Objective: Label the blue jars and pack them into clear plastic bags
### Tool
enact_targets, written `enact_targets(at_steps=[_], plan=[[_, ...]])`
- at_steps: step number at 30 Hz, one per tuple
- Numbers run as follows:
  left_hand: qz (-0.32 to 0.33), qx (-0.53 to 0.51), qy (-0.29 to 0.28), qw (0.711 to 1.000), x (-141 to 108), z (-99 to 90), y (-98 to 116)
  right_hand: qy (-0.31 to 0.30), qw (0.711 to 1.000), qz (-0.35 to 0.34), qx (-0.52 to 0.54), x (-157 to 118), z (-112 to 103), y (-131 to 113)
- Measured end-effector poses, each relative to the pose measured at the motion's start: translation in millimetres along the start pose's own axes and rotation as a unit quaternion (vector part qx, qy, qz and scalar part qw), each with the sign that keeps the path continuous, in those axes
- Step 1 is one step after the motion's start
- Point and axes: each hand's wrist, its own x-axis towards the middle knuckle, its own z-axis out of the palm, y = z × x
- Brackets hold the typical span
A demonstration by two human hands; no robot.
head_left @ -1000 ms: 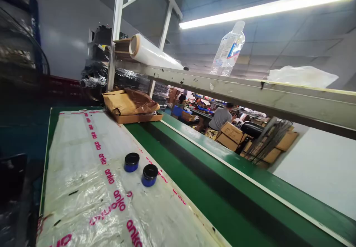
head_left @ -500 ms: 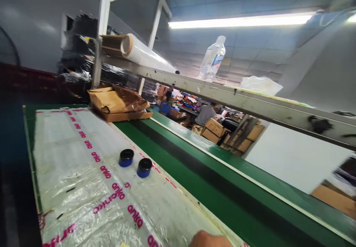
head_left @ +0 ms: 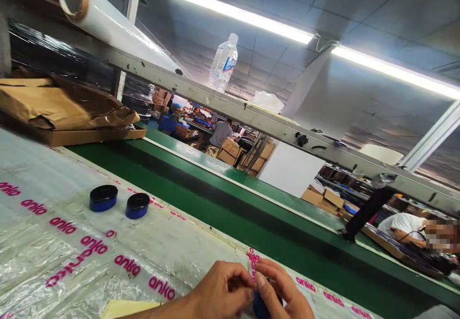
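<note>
On the plastic-sheeted surface (head_left: 43,256), printed with pink "anko" lettering, two blue jars with black lids (head_left: 103,198) stand just apart, with a yellow sheet (head_left: 131,310) nearer the edge. Further right, the left hand (head_left: 223,292) and right hand (head_left: 282,288) are close together, fingers curled, clamped on a mostly hidden blue object (head_left: 260,308) and a pink-printed film strip (head_left: 253,264), beside the green conveyor belt (head_left: 230,185).
</note>
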Motion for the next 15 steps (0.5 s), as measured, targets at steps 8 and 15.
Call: enact_targets(at_steps=[8, 15], plan=[[0.057, 0.036, -0.054, 0.996, -6.6, 3.4, 14.1, -0.037, 0.983, 0.096, 0.154, -0.1, 17.8, -56.9], [0.072, 0.034, -0.079, 0.994, -4.8, 3.3, 4.4, -0.065, 0.989, 0.08, 0.108, -0.5, 17.2, -55.6]])
